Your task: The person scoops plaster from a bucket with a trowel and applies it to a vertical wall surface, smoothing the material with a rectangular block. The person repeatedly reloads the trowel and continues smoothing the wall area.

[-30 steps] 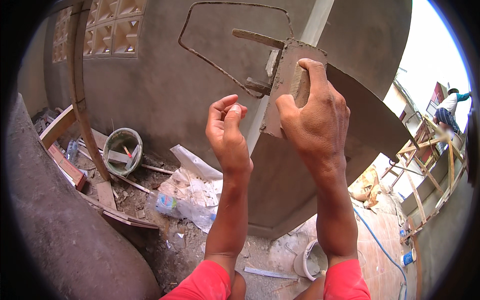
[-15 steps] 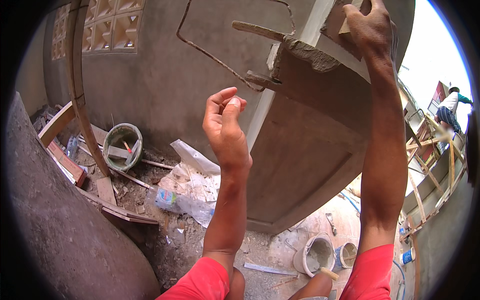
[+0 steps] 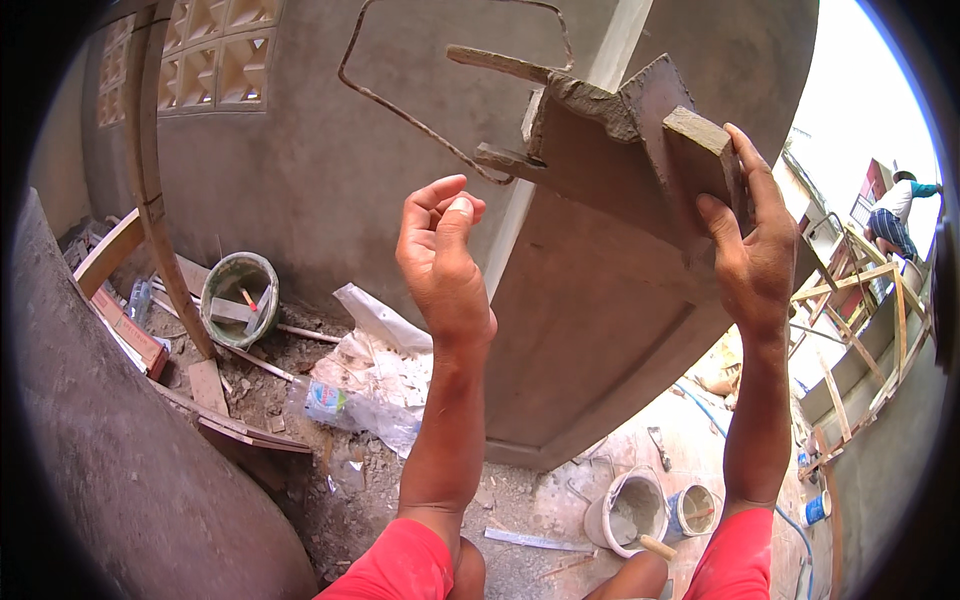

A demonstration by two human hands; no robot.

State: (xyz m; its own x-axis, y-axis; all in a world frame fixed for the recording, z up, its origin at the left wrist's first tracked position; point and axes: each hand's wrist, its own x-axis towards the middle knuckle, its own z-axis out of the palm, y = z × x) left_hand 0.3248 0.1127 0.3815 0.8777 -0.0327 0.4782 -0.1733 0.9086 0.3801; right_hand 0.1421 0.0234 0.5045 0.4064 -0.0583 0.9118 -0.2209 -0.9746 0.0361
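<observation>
Float (image 3: 654, 98) dull brown-grey; its handle (image 3: 697, 128) lighter greyish tan on the end — approx same shades as plaster panel (image 3: 590, 320). Wall (image 3: 300, 190) grey-brown, blotchy. Vent blocks (image 3: 240, 72) cream, repeating faceted grid. Sleeves (image 3: 738, 555) coral red. Lt-side bucket (image 3: 228, 277) grey-green; bottle (image 3: 322, 400) clear w/ bluish label; sheet (image 3: 385, 318) off-white w/ brownish stains. Hose (image 3: 702, 407) blue. Lg. bucket (image 3: 598, 522) greyish white; sm. can (image 3: 817, 508) blue & white. Co-worker's top (image 3: 892, 202) white w/ teal sleeve (image 3: 924, 189), shorts (image 3: 893, 232) dk plaid — scaffold (image 3: 902, 330) yellowish tan.
</observation>
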